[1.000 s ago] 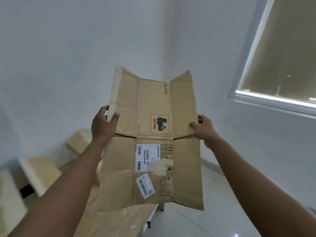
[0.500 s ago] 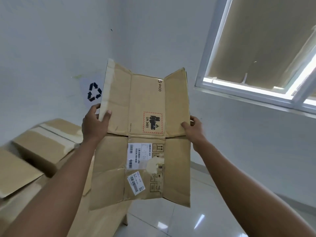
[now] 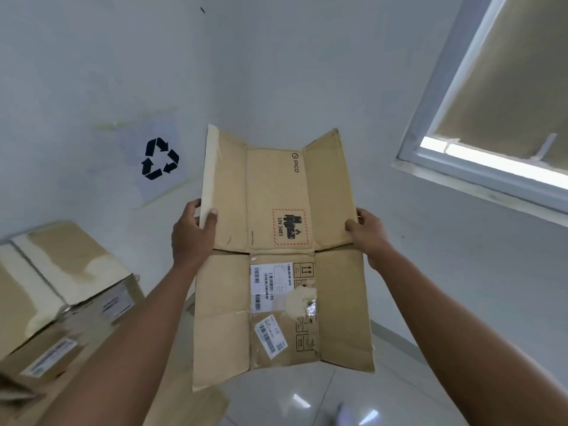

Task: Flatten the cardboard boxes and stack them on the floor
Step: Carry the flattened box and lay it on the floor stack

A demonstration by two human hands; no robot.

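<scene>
White wall (image 3: 92, 72) fills most of what I can see now, where a second ago it was bare plaster and a corner; the view has swung round to the left, bringing a paper sheet with a black recycling sign (image 3: 159, 158) into sight, taped up just behind the held cardboard. The window (image 3: 479, 167) with its drawn blind has slid up and out to the right edge. Down at the left, the unflattened boxes (image 3: 61, 281), which were only blurred shapes before, now show plainly as taped cartons piled together against the wall, some with white labels on their sides.

Held up in the middle is the flattened box (image 3: 279, 247), opened out flat and upright, its flaps spread a little at the top, with the battery warning mark above and the shipping labels below the fold. It has kept the same shape and the same grip through the turn. The left hand (image 3: 192, 232) pinches its left edge, thumb on the front and fingers curled behind; the right hand (image 3: 367, 233) clamps the right edge at the same height, thumb forward too. Both arms are stretched out, and the sheet hangs clear of the shiny tiled floor (image 3: 307, 401).

To my eye this one is done with flattening and is being carried toward the recycling corner. Setting it down on the floor is what remains, then the cartons.
</scene>
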